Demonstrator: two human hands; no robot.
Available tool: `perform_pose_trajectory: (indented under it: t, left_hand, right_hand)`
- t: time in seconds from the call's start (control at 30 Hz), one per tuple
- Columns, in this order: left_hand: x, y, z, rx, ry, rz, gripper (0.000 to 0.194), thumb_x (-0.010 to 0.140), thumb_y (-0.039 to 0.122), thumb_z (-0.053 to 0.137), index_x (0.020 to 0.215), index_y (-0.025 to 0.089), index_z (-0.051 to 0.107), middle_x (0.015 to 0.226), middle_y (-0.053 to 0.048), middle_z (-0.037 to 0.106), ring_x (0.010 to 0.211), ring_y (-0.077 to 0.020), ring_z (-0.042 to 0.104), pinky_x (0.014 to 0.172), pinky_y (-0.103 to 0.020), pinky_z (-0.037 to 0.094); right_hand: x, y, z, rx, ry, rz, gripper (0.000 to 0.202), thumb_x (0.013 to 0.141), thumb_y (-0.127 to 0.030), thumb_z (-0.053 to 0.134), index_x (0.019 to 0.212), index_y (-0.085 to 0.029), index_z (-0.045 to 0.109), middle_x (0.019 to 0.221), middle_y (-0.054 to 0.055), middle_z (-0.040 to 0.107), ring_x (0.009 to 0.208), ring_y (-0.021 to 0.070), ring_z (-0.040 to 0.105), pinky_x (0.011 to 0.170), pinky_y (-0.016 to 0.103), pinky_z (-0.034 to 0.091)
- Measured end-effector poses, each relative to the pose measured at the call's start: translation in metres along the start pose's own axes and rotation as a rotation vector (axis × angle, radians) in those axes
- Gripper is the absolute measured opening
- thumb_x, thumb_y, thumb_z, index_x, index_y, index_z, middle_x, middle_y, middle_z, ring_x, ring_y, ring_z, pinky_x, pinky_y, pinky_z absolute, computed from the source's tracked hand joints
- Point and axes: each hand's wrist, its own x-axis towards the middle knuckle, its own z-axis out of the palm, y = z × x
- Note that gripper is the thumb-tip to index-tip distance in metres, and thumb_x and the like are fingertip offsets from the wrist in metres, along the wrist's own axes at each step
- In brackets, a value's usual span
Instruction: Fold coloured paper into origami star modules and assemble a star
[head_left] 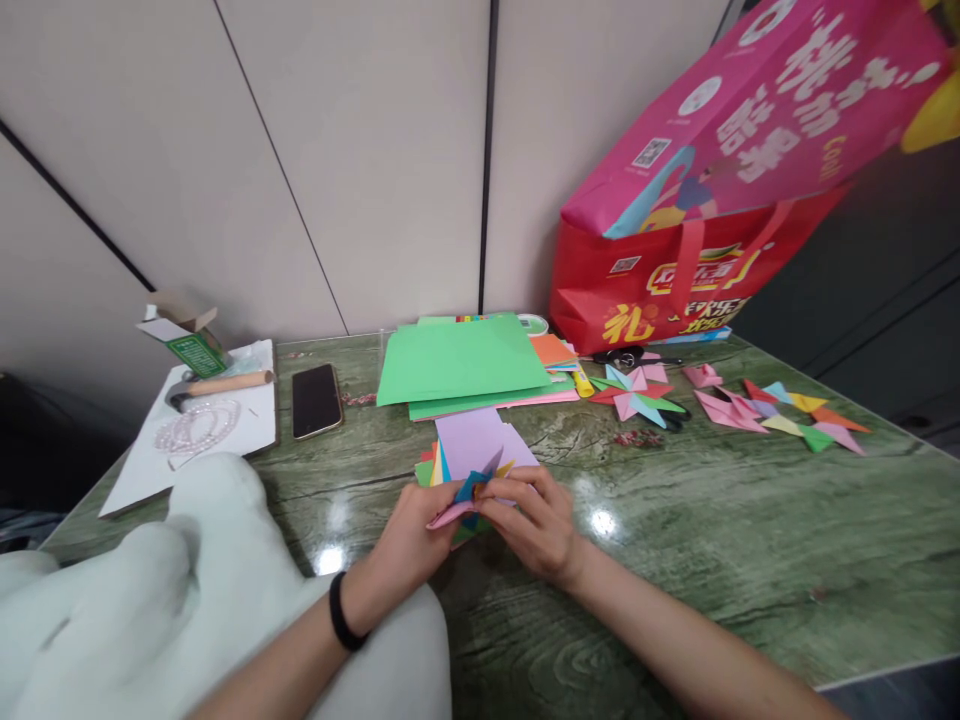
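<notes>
Folded paper pieces (pixel 471 488) in blue, pink and purple are held between both hands, low at the centre. My left hand (pixel 412 525) is closed on them from the left, with a pink flap under its fingers. From the right my right hand (pixel 534 518) pinches the same folded paper, fingertips meeting the blue part. Just behind the hands lie loose coloured sheets (pixel 480 435), purple on top. A stack of green paper (pixel 465 360) is farther back. Finished-looking folded paper stars (pixel 634 393) rest to the right.
On the left, a white sheet (pixel 135 465) bears a hammer (pixel 229 384), clear beads (pixel 196 428) and a small green box (pixel 196 350). A phone (pixel 316 400) lies beside it. Red and pink bags (pixel 637 285) stand back right. A pale plush object (pixel 225 600) fills the lower left.
</notes>
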Motion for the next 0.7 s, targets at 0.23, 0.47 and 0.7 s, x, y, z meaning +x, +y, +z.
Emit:
perform_pose_trajectory:
  t: [0.23,0.47,0.7]
  left_hand:
    - [-0.0004,0.0013,-0.0001,0.026,0.008,0.024,0.018,0.078,0.011,0.046,0.066,0.013,0.059,0.058,0.003,0.053,0.051,-0.0082,0.035,0.05,-0.018,0.032]
    - [0.0006,0.0049,-0.0028,0.071,0.02,0.013,0.021,0.079,0.013,0.044,0.063,0.013,0.059,0.055,0.001,0.054,0.05,-0.0089,0.038,0.048,-0.018,0.031]
    - [-0.001,0.0074,-0.004,0.094,-0.026,0.012,0.019,0.077,0.008,0.046,0.077,0.015,0.063,0.064,-0.001,0.064,0.051,-0.0102,0.048,0.052,-0.019,0.035]
  right_hand:
    - [-0.0022,0.002,0.0015,0.067,-0.005,0.025,0.016,0.081,-0.011,0.054,0.09,-0.021,0.064,0.08,0.002,0.069,0.077,0.0151,0.052,0.067,0.027,0.047]
    - [-0.0002,0.0053,-0.0024,0.022,-0.035,-0.047,0.02,0.084,-0.012,0.048,0.093,-0.021,0.063,0.083,0.003,0.069,0.079,0.0159,0.052,0.067,0.027,0.048]
    - [0.0003,0.0082,-0.0065,-0.012,-0.053,-0.13,0.023,0.088,-0.014,0.042,0.096,-0.019,0.063,0.086,0.004,0.07,0.081,0.0166,0.053,0.067,0.027,0.048]
